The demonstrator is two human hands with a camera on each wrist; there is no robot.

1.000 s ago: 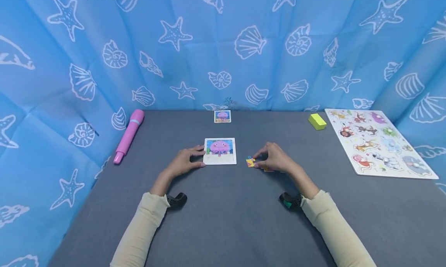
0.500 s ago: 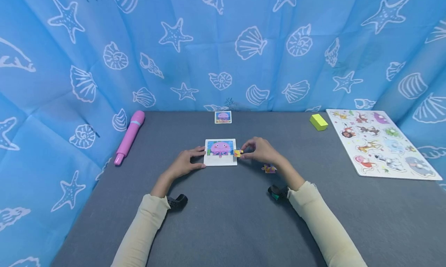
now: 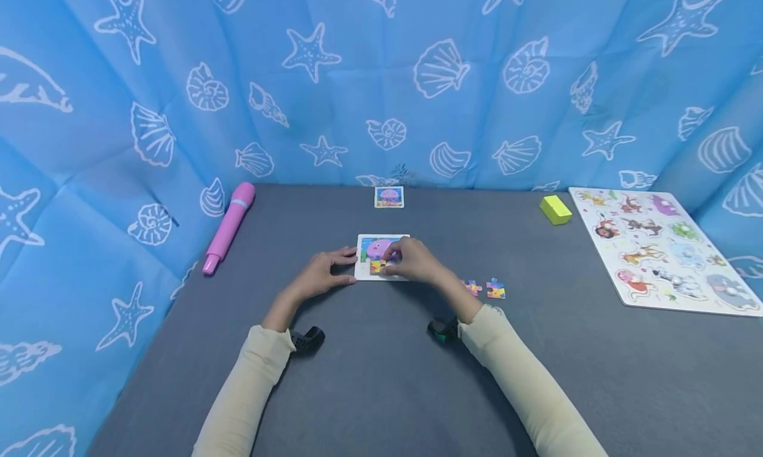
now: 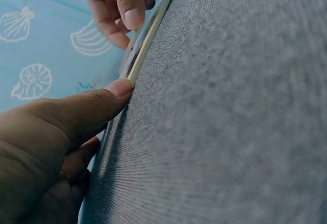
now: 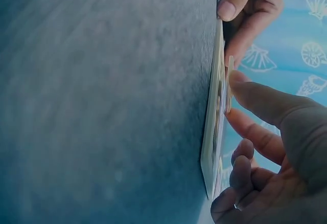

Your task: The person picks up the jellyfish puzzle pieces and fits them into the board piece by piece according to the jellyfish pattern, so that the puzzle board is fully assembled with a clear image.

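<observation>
A jigsaw puzzle tray (image 3: 362, 276) with a white border lies on the table, its pink jellyfish picture in the upper part. At its left edge, thumb and fingertips of my left hand (image 3: 318, 273) touch the border, set apart from each other. Over the tray's lower part my right hand (image 3: 414, 261) pinches a yellow puzzle piece (image 3: 378, 266) between thumb and index finger. The right wrist view has this piece (image 5: 230, 83) slightly above the tray's face. Two loose puzzle pieces lie right of the tray, a pinkish piece (image 3: 473, 287), partly hidden by the right forearm, and a blue-yellow piece (image 3: 496, 289).
A small jellyfish card (image 3: 389, 197) lies behind the tray. A pink microphone-shaped object (image 3: 230, 226) lies at the left and a yellow block (image 3: 556, 210) at the right back. Beside that block is a white animal puzzle board (image 3: 609, 255). A blue shell-print curtain (image 3: 357, 79) hangs behind.
My right hand has carried the yellow piece leftward from the table beside the loose pieces to over the tray's lower part. My left hand has kept its place at the tray's left edge.
</observation>
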